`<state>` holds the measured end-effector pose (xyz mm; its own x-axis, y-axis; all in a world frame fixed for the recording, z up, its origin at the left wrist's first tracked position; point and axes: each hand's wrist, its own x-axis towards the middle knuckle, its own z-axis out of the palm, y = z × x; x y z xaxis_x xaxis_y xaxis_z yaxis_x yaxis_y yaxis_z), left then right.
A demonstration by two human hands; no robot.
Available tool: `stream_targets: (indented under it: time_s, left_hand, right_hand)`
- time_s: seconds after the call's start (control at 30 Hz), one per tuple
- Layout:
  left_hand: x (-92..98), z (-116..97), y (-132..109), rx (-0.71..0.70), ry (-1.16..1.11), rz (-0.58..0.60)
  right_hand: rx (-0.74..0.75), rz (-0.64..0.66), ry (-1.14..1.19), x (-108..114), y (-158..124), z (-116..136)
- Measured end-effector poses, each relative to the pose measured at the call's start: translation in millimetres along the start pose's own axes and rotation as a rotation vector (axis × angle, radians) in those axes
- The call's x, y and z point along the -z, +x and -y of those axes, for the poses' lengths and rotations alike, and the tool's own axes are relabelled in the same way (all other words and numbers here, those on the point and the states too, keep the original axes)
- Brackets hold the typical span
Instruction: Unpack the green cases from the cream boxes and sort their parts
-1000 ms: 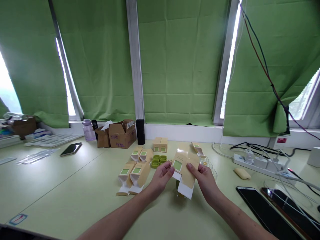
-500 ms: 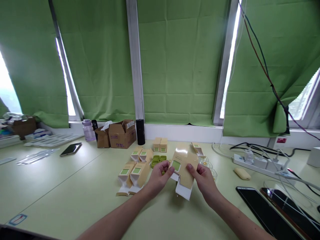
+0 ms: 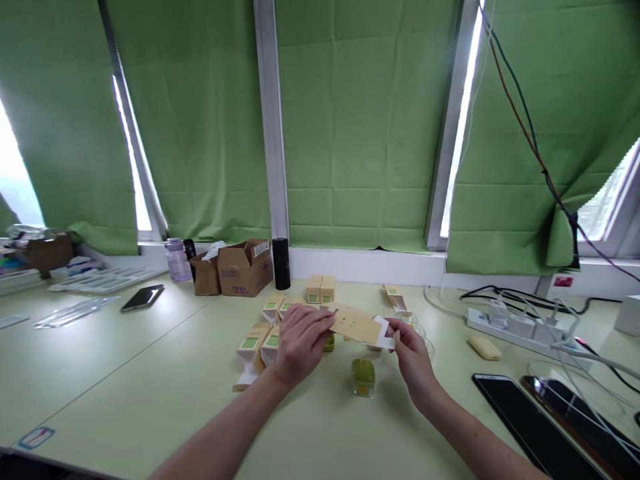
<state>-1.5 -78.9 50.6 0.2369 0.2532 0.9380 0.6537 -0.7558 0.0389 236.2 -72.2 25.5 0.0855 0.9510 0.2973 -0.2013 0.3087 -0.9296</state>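
A flattened tan carton (image 3: 357,325) with white flaps is held level above the table between my two hands. My left hand (image 3: 304,340) is closed on its left end, fingers over the top. At the right end, my right hand (image 3: 411,353) pinches a white flap between thumb and fingers. Below the carton stands a small clear jar with a green lid (image 3: 363,377), touched by neither hand. Several tan cartons with green label squares (image 3: 250,343) lie left of my left hand, which partly covers them. A green lid (image 3: 329,343) shows beside that hand.
Two closed tan boxes (image 3: 321,289) stand further back. Clear jars (image 3: 424,333) sit behind my right hand. On the right are a power strip (image 3: 520,333) with cables, an earbud case (image 3: 484,347) and a dark tablet (image 3: 525,420). Brown cardboard boxes (image 3: 245,272) and a black cylinder (image 3: 281,264) stand at the back.
The carton has turned from upright and tilted to nearly level. My left hand has moved over its left end, and my right hand has shifted to a flap. The green-lidded jar has come into view.
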Motion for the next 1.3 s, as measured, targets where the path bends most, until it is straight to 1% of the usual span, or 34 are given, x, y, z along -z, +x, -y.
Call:
stream_targets:
  time_s: [0.07, 0.13, 0.27, 0.37, 0.43, 0.5, 0.6, 0.63, 0.67, 0.7, 0.77, 0.8, 0.87, 0.93, 1.0, 1.03, 1.07, 1.13, 1.23, 1.3]
  left_hand:
    - [5.4, 1.9, 0.0, -0.053, 0.071, 0.056]
    - [9.2, 2.9, -0.9, -0.068, 0.081, 0.105]
    - [11.3, 5.3, -4.7, -0.017, 0.049, 0.179]
    - [10.6, 7.1, -6.7, -0.006, 0.061, 0.182]
    - [10.4, 6.7, -6.1, -0.032, 0.064, 0.163]
    - [10.5, 4.2, -3.5, -0.117, 0.119, 0.123]
    - [11.1, -2.1, 2.8, -0.309, 0.261, -0.02]
    - [11.0, -4.0, 4.8, -0.347, 0.287, -0.062]
    - [10.4, -5.3, 6.3, -0.36, 0.293, -0.087]
    - [9.3, -5.9, 7.2, -0.342, 0.277, -0.102]
    - [4.8, -4.9, 7.0, -0.225, 0.18, -0.134]
    - [1.5, -3.6, 6.1, -0.126, 0.106, -0.166]
    - [-6.1, -0.8, 4.2, 0.149, -0.069, -0.25]
    - [-13.1, 1.0, 3.5, 0.47, -0.268, -0.284]
    - [-18.0, 1.3, 4.8, 0.717, -0.461, -0.284]
    - [-19.6, 1.1, 5.8, 0.806, -0.54, -0.273]
    - [-21.0, 0.9, 6.6, 0.878, -0.6, -0.258]
    - [-23.6, 0.8, 7.0, 0.994, -0.675, -0.229]
    - [-29.2, 1.7, 3.3, 1.123, -0.734, -0.206]
    - [-33.5, 2.1, -0.3, 1.173, -0.771, -0.182]
  right_hand:
    - [-0.028, -0.002, 0.009, 0.5, 0.7, -3.1]
    - [-0.045, 0.002, 0.016, 0.4, 0.6, -4.4]
    - [-0.061, 0.007, 0.022, 0.2, 0.4, -4.7]
    - [-0.058, 0.001, 0.016, 0.8, 1.1, -5.6]
    - [-0.047, 0.0, 0.006, 1.4, 1.8, -7.0]
    - [-0.04, -0.001, -0.006, 2.1, 2.8, -9.0]
    - [-0.042, 0.004, -0.028, 3.3, 5.0, -12.9]
    - [-0.039, 0.006, -0.04, 3.7, 5.7, -14.3]
    - [-0.026, 0.006, -0.056, 4.0, 6.2, -15.6]
    - [-0.003, 0.007, -0.078, 4.2, 6.3, -16.7]
    - [0.065, 0.02, -0.16, 4.1, 5.2, -17.3]
    - [0.106, 0.032, -0.223, 3.8, 3.9, -16.7]
    - [0.199, 0.069, -0.364, 2.4, -0.3, -13.4]
    - [0.313, 0.133, -0.468, 0.3, -5.3, -8.4]
    - [0.428, 0.219, -0.52, -2.2, -9.9, -3.1]
    - [0.468, 0.261, -0.541, -3.4, -11.7, -0.8]
    - [0.493, 0.293, -0.563, -4.7, -13.1, 1.1]
    - [0.493, 0.331, -0.606, -7.0, -14.4, 3.4]
    - [0.405, 0.361, -0.609, -11.0, -12.3, 4.3]
    - [0.333, 0.375, -0.566, -14.4, -8.3, 4.3]
